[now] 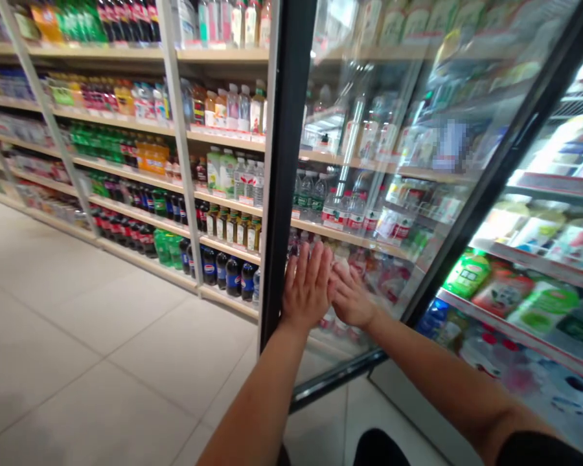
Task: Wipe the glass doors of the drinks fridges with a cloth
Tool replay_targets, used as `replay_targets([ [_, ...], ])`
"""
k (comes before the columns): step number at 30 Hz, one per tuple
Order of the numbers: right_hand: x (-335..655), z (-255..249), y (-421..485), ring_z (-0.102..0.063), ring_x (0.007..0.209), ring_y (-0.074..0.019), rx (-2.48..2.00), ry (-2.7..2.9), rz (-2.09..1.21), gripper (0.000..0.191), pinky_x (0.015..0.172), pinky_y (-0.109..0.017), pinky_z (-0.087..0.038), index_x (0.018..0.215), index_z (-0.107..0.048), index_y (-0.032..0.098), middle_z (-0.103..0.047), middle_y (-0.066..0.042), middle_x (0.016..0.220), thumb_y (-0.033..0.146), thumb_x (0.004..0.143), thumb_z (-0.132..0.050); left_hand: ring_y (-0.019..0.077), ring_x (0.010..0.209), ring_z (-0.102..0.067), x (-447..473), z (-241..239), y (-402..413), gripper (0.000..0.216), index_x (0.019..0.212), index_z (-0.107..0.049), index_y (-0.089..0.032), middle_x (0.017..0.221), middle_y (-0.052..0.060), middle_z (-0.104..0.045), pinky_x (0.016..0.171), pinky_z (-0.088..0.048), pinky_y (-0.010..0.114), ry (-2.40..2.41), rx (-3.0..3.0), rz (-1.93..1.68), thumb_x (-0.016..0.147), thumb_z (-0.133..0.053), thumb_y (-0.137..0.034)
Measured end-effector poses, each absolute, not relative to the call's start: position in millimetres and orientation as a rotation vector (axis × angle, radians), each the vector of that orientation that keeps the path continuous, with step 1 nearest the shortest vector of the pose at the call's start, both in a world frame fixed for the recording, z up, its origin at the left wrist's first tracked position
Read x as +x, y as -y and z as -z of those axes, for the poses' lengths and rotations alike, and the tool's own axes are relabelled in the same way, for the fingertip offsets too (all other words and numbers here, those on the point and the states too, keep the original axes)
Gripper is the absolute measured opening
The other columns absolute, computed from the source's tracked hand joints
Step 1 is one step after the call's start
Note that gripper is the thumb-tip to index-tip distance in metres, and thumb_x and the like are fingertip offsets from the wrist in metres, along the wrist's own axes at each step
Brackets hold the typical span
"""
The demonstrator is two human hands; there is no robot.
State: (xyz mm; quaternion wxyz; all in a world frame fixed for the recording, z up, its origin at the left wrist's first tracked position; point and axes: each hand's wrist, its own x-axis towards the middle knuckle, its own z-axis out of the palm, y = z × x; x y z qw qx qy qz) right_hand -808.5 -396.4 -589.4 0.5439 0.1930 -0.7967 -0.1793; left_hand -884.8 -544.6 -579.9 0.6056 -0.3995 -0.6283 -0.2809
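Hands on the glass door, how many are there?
2. The left hand lies flat, fingers spread, on the black-framed glass fridge door beside its frame; the right hand presses the glass just beside it, fingers overlapping the left.

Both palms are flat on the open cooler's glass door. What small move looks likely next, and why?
Probably a push to swing the glass door shut: the left hand and right hand lie flat on it, and it stands open from the cooler shelves.
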Motion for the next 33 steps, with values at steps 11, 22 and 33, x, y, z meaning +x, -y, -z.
replay_targets([
  [11,-816,560,382,-0.013,0.156,-0.0234,0.144,1.82,0.257,0.064,0.126,-0.053,-0.02,0.161,-0.025,0.028,-0.034,-0.006,0.163,0.013,0.1,-0.039,0.0242,0.154,-0.01,-894,578,540,0.067,0.159,-0.022,-0.009,0.157,0.014,-0.038,0.128,-0.007,0.042,1.488,-0.929,0.653,0.104,-0.043,-0.04],
  [22,-817,543,375,-0.022,0.154,-0.0222,0.22,1.854,0.231,0.063,0.125,-0.051,-0.027,0.159,-0.029,0.03,-0.042,-0.005,0.159,0.013,0.1,-0.042,0.0234,0.154,-0.011,-900,577,541,0.065,0.158,-0.027,-0.01,0.156,0.013,-0.04,0.128,-0.005,0.042,1.486,-0.915,0.593,0.102,-0.046,-0.038],
  [33,-828,483,378,-0.016,0.156,-0.0223,0.116,1.734,0.112,0.062,0.127,-0.053,-0.024,0.161,-0.017,0.037,-0.026,0.003,0.167,0.018,0.104,-0.032,0.0235,0.153,-0.014,-897,577,543,0.073,0.159,-0.024,-0.015,0.155,0.013,-0.041,0.128,-0.007,0.044,1.491,-0.889,0.586,0.096,-0.059,-0.027],
])
